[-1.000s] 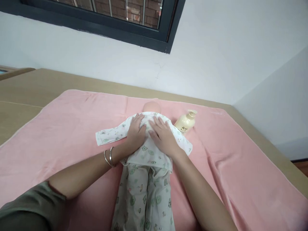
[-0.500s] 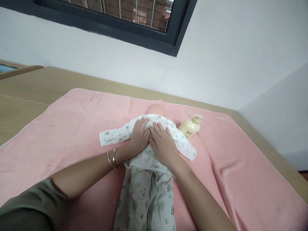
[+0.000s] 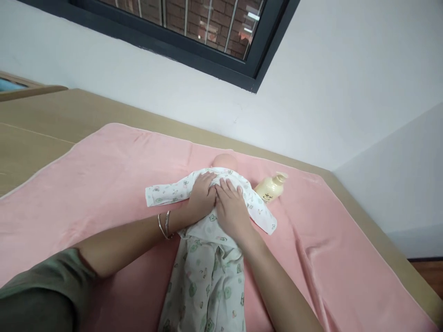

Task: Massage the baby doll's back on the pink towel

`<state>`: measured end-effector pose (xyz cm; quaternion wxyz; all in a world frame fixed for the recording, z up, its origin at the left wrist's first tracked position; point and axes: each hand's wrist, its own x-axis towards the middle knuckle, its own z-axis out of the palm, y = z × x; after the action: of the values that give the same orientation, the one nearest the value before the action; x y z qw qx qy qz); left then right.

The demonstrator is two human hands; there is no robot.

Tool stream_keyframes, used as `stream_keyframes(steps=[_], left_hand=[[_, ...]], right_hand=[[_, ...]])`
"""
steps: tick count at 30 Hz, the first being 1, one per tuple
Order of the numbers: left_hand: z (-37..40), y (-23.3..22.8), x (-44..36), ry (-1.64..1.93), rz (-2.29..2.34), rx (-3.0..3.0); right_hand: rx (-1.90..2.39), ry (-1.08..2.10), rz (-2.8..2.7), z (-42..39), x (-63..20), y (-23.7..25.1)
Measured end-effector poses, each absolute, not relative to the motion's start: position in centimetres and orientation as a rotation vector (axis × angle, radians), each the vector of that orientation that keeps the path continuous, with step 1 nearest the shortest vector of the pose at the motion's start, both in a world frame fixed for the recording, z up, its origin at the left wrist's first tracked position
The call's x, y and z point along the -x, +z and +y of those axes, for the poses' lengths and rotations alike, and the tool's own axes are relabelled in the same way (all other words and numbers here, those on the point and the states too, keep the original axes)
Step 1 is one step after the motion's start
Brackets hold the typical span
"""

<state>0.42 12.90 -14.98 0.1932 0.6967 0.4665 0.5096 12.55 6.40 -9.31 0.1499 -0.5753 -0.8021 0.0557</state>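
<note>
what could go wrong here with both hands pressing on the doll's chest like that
The pump bottle lies on its side on the pink blanket, close to the doll's sleeve; a nudge from the right hand might roll it or make it leak. The left hand and right hand lie flat on the loose printed top, so sliding them could bunch the fabric or the blanket beneath.

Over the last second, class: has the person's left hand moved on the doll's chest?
Yes. The left hand slid inward to touch the right hand; the doll's head stayed put.
</note>
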Motion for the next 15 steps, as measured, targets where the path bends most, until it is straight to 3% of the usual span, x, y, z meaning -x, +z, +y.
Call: stream_keyframes(steps=[4,15], left_hand=[[12.8,-15.0,-0.6,1.403,1.337,-1.961],[12.9,-14.5,-0.6,1.131,1.421,-2.227]], right_hand=[[1.697,0.279,-2.092,9.8,-15.2,-9.5],[1.828,0.144,-1.902,9.2,-15.1,-10.9]])
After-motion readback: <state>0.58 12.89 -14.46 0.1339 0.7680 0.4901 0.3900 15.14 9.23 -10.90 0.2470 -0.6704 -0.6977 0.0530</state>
